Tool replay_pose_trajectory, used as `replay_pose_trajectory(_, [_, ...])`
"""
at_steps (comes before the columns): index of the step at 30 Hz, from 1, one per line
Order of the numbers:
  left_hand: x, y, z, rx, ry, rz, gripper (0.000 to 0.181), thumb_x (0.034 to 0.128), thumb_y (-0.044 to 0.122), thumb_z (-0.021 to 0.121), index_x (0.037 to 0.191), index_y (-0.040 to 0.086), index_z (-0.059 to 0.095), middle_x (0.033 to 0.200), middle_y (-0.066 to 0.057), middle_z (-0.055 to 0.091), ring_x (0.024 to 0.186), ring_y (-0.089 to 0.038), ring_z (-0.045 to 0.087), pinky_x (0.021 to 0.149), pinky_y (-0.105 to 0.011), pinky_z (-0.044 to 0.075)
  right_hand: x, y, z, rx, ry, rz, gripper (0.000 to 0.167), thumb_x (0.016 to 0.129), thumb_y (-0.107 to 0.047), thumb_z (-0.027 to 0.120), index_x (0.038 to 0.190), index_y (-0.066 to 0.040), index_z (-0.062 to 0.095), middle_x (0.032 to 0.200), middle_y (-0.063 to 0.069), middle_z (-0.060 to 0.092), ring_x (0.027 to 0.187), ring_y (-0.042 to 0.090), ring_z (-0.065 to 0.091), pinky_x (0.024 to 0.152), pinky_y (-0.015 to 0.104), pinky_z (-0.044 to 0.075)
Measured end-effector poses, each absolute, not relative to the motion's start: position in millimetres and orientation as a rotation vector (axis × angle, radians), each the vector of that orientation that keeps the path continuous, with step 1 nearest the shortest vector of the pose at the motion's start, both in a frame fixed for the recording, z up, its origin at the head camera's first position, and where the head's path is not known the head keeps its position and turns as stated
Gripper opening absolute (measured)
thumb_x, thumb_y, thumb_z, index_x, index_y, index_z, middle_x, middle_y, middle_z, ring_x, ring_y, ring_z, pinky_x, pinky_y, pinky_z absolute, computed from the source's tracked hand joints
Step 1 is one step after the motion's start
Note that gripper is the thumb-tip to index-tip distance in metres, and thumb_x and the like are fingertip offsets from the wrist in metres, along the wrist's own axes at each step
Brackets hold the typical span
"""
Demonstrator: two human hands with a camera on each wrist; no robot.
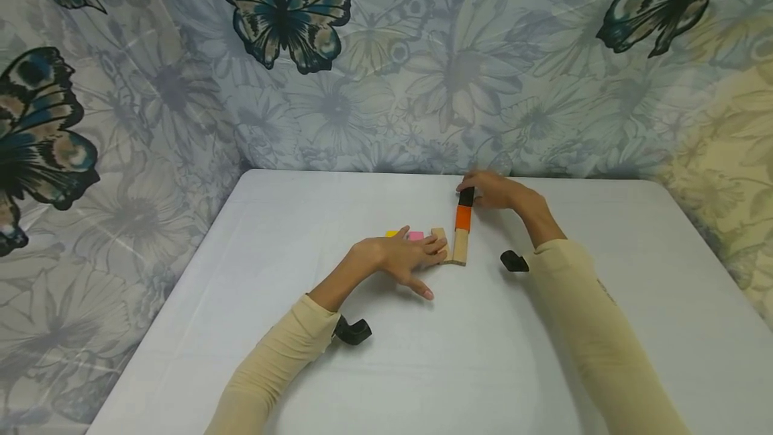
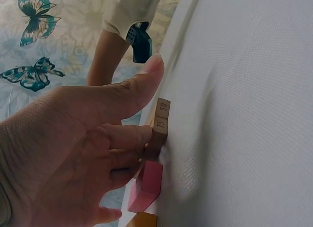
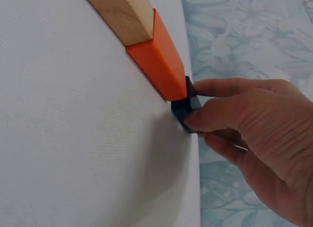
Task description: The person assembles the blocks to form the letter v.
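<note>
At the table's back edge my right hand (image 1: 492,190) pinches a black block (image 3: 183,109) between thumb and fingers, against the end of an orange block (image 3: 159,65). The orange block (image 1: 463,217) adjoins a long wooden block (image 1: 460,247), all in one line. My left hand (image 1: 404,257) has its fingers extended, fingertips touching a second wooden block (image 1: 439,233) beside the first. In the left wrist view the numbers 50 and 15 show on wooden block ends (image 2: 161,117). A pink block (image 2: 146,185) lies beyond the left fingers, with a yellow block (image 2: 144,220) beside it.
The white table (image 1: 302,207) meets a wall (image 1: 386,106) covered with butterfly-patterned fabric at the back. Black wrist-worn devices stick out below both sleeves, one at the left wrist (image 1: 353,331) and one at the right (image 1: 514,261).
</note>
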State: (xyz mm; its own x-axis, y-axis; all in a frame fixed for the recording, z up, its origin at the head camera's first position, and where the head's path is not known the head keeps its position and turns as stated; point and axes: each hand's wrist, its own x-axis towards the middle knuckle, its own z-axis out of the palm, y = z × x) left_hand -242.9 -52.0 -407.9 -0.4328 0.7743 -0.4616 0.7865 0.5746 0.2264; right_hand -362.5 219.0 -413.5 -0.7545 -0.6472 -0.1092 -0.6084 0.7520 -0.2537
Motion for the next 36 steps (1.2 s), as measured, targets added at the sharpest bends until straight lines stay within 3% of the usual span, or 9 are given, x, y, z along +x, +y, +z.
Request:
replay_pose_trajectory(13, [-242.9, -50.7, -407.0, 1.238, 2.280, -0.046, 0.096, 0.0974, 0.066, 0.060, 0.169, 0.019, 0.016, 0.179, -0.001, -0.003, 0.167, -0.019, -0.002, 0.131, -0.067, 0.000, -355.2, 220.3, -410.6, -1.079, 2.713, -0.322, 0.040, 0.091, 0.010, 0.068, 0.131, 0.003, 0.069, 0.136, 0.030, 0.061, 0.127, 0.049, 0.058, 0.106, 0.064, 0.049])
replay_pose_trajectory(36, [-242.5, -51.8, -407.7, 1.237, 2.281, -0.028, 0.097, 0.0967, 0.065, 0.063, 0.169, 0.018, 0.018, 0.179, -0.002, -0.002, 0.167, -0.020, -0.001, 0.131, -0.068, 0.000, -354.2, 219.0, -412.6, -1.081, 2.705, -0.332, 0.043, 0.090, 0.011, 0.068, 0.131, 0.001, 0.069, 0.140, 0.031, 0.059, 0.132, 0.051, 0.055, 0.109, 0.065, 0.047])
